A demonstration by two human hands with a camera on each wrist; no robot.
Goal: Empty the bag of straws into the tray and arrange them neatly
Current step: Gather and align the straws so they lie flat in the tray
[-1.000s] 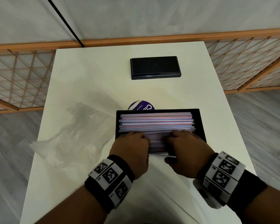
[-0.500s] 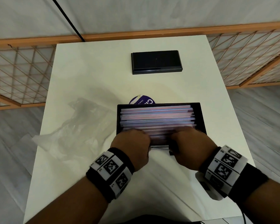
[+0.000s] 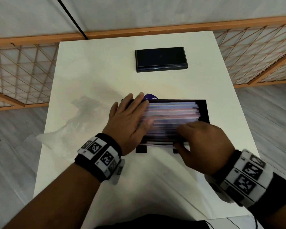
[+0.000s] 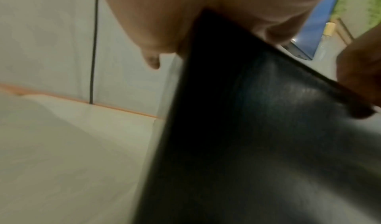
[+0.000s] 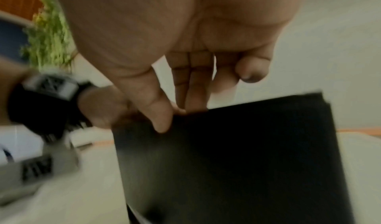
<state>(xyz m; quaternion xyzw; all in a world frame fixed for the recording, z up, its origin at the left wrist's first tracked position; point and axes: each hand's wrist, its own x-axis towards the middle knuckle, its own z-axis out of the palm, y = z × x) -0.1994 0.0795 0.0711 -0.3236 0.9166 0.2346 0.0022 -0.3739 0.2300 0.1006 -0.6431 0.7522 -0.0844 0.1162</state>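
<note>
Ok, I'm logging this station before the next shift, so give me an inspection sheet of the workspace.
Surface: white table, some bare top showing.
Job's things: black tray near the front edge, filled with straws lying lengthwise; emptied clear bag left of it.
Clutter: second black tray at the back; purple round label behind the filled tray.
Grippers: left hand flat over the straws' left ends; right hand curled at the tray's near edge.
Cables: black cord on the wall.
Surroundings: orange lattice fence, grey floor.
</note>
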